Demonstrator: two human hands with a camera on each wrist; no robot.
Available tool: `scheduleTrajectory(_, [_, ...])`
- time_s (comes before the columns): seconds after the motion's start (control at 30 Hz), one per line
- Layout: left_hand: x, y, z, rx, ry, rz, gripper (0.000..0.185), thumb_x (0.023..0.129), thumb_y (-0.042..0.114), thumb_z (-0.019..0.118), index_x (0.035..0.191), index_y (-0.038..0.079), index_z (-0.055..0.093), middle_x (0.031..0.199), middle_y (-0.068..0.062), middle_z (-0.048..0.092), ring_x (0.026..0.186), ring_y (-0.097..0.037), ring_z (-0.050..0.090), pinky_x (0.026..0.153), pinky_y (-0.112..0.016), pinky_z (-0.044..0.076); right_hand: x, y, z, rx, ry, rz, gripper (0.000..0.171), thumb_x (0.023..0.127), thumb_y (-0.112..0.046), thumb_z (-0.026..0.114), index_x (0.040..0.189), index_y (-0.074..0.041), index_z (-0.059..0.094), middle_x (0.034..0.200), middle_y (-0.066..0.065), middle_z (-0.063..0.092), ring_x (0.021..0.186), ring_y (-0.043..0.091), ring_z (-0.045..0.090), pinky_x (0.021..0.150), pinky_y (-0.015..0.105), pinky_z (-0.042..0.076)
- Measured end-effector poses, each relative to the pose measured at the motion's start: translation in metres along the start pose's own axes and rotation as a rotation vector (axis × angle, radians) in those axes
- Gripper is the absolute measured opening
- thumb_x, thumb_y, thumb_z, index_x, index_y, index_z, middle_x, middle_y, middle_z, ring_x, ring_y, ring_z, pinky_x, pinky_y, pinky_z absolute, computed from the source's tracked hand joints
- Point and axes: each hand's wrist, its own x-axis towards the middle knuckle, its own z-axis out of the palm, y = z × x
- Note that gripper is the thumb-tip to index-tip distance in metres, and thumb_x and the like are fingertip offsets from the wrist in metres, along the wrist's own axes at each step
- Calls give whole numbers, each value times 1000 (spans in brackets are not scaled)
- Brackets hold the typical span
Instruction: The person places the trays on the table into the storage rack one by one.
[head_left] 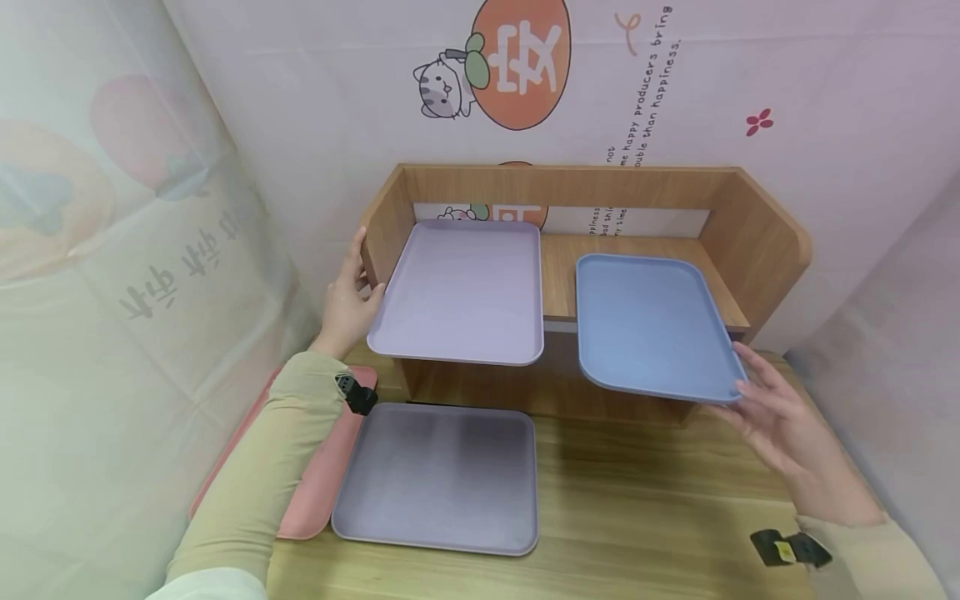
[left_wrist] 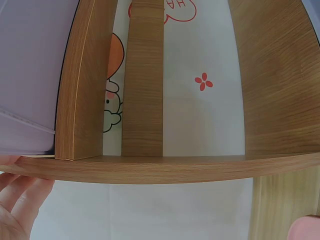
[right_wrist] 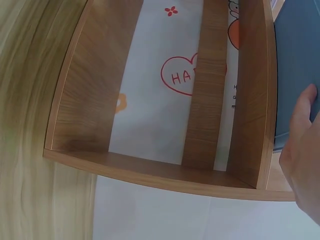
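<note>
A lavender tray (head_left: pixel 465 292) lies on the upper board of a wooden desk shelf (head_left: pixel 555 187), its front edge overhanging. My left hand (head_left: pixel 348 304) holds the shelf's left side panel, fingers outside it and thumb by the tray's edge. In the left wrist view, fingers (left_wrist: pixel 27 200) touch the panel's outer face. To the right, a blue tray (head_left: pixel 652 325) sits slightly askew, its front sticking out past the upper board. My right hand (head_left: pixel 776 417) grips that tray's front right corner. The right wrist view shows a finger on the blue tray (right_wrist: pixel 295 65); the other fingers are hidden.
On the wooden table (head_left: pixel 637 500) a greyish-purple tray (head_left: pixel 442 479) lies before the shelf. A pink tray (head_left: pixel 330 467) lies beside it, partly hidden by my left sleeve. Printed cloth (head_left: pixel 322 100) hangs behind and at both sides. Below the upper board is an open compartment (right_wrist: pixel 95 100).
</note>
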Motion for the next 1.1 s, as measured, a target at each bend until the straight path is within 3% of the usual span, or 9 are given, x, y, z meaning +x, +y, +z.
scheduleTrajectory(0.3, [2,0,0,6,12,8,82,90,-1,56,152,31,12,139,-30,43,113,-48,55,89,-54,50,8,-5,2,16,59,45,55,97,9,7,141,-5,37,132,21,47,121,38,52,100,46,45])
scheduleTrajectory(0.67, [1,-1,1,-2,11,9,83,90,-1,56,152,32,11,140,-29,42,114,-48,55,89,-55,50,26,-15,-9,49,196,40,46,98,9,16,132,-1,46,123,23,54,113,36,57,94,49,49])
scheduleTrajectory(0.9, [1,-1,0,7,11,11,82,90,-1,56,152,30,11,140,-30,43,113,-48,55,89,-54,50,34,-19,-15,89,172,18,46,96,14,13,131,0,40,127,24,50,117,38,54,98,52,45])
scheduleTrajectory(1.1, [0,0,0,7,8,9,83,90,-1,56,152,30,11,139,-30,43,113,-48,55,89,-54,50,40,-21,-16,35,262,10,43,95,17,20,128,-4,40,121,22,52,113,37,58,93,50,50])
